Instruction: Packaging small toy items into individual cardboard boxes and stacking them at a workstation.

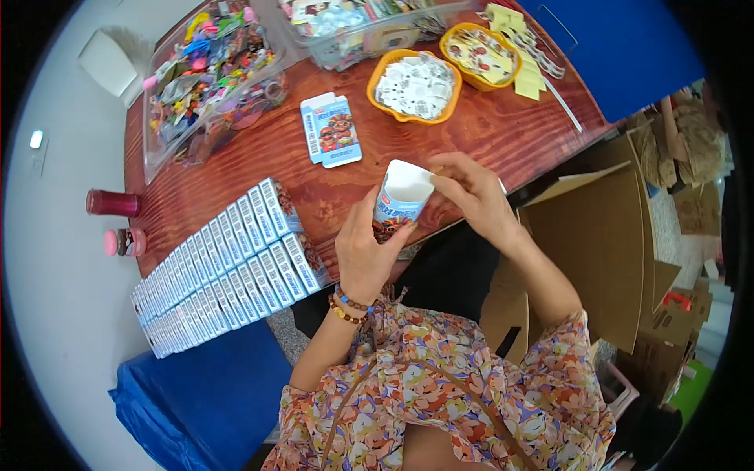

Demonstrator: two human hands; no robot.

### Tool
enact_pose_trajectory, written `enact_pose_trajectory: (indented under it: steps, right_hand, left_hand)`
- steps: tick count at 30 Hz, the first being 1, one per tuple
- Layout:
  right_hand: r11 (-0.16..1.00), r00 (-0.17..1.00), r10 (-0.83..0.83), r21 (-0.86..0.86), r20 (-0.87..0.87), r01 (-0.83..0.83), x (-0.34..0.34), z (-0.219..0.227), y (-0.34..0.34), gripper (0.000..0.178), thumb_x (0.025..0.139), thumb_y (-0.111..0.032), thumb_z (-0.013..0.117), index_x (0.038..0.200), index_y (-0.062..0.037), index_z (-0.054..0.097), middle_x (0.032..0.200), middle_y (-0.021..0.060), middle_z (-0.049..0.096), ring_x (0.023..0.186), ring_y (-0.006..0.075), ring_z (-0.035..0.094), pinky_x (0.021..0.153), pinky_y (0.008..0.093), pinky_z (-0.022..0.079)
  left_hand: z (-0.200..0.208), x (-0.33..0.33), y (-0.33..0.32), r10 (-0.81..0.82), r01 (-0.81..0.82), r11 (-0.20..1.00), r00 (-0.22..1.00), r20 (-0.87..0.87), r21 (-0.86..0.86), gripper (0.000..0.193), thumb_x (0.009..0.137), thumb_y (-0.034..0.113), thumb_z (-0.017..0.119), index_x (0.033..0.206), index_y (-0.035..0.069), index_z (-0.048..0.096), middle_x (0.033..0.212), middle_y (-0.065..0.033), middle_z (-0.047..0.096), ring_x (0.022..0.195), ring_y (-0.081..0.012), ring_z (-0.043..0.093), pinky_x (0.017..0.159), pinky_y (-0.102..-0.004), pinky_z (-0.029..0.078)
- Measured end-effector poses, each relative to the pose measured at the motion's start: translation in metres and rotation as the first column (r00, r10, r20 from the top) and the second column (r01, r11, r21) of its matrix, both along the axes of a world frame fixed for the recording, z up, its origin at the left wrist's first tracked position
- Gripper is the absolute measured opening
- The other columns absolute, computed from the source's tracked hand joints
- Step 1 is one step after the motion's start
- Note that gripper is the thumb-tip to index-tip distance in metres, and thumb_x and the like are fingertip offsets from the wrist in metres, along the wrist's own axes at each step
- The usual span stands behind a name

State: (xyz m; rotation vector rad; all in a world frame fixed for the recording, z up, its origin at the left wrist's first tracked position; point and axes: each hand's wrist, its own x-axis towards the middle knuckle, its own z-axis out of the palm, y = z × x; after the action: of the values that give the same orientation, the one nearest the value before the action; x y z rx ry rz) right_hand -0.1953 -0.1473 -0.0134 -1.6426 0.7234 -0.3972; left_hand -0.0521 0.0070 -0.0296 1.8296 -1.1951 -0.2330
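Red bottle (112, 203): one, lying at the left edge of the wooden table (510, 137), with one small pink jar (124, 242) just below it, both out of the working space.
Filled boxes (224, 263): two long rows in the lower left of the frame, standing side by side and touching, so they take little room; too many and too small to count exactly.
Clear bin (206, 71): one in the upper left, heaped with colourful small items, within arm's reach; a second clear tub (369, 27) sits at top centre.
Flat box (331, 129): one unfolded blue-and-white carton lying flat at centre.
Left hand (363, 255): wrapped around the lower part of the open box (400, 200), holding it upright with the mouth up at the table's near edge, centre of the frame.
Right hand (471, 192): fingertips pinched at the box's top rim, apparently on a flap; whether it holds a small item I cannot tell.
Orange trays (415, 86): two at upper centre-right, each holding small printed cards.
Yellow slips (522, 59): a stack at upper right, count unclear.
Cardboard sheets (597, 251): leaning at the right, beside the table.
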Motion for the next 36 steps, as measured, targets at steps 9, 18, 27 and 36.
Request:
enact_pose_trajectory:
  steps: [9,18,27,36]
  right_hand:
    - [0.951,0.950,-0.216,-0.171,0.226,0.257,0.017,-0.024,0.057,0.039,0.091,0.005,0.068,0.128,0.0019,0.054,0.109,0.0126,0.070,0.098,0.0178,0.070,0.081,0.0272,0.058]
    - [1.000,0.943,0.028,0.004,0.332,-0.031,-0.001,-0.026,0.024,0.036,0.092,0.005,0.067,0.127,0.0012,0.061,0.116,0.0090,0.064,0.105,0.0159,0.067,0.087,0.0268,0.056]
    - [0.960,0.881,0.223,0.063,0.418,-0.273,-0.003,-0.015,0.008,0.021,0.090,-0.004,0.073,0.109,0.0009,0.066,0.106,0.0059,0.059,0.096,0.0135,0.063,0.081,0.0275,0.054]
    - [0.926,0.909,0.368,-0.164,0.197,-0.339,-0.004,-0.005,-0.001,0.015,0.087,-0.003,0.075,0.100,-0.0014,0.068,0.093,0.0030,0.062,0.088,0.0123,0.060,0.075,0.0281,0.051]
  left_hand:
    - [0.000,-0.006,-0.002,0.110,-0.101,0.994,0.969,-0.219,0.051,0.061,0.076,0.014,0.085,0.129,-0.001,0.059,0.111,-0.0184,0.070,0.099,-0.0319,0.070,0.084,-0.0381,0.056]
    - [-0.006,0.005,0.019,-0.106,0.091,0.994,0.842,-0.529,-0.053,0.056,0.085,0.004,0.076,0.137,-0.001,0.053,0.114,-0.0171,0.071,0.097,-0.0193,0.072,0.083,-0.0317,0.057]
    - [0.008,0.005,0.029,-0.247,0.193,0.969,0.791,-0.560,-0.154,0.058,0.090,-0.003,0.069,0.141,0.004,0.043,0.107,-0.0128,0.068,0.094,-0.0173,0.071,0.078,-0.0291,0.058]
    - [0.001,0.005,0.032,-0.237,0.241,0.966,0.673,-0.701,-0.095,0.045,0.090,-0.003,0.066,0.131,0.005,0.051,0.105,-0.0108,0.068,0.098,-0.0166,0.068,0.079,-0.0296,0.057]
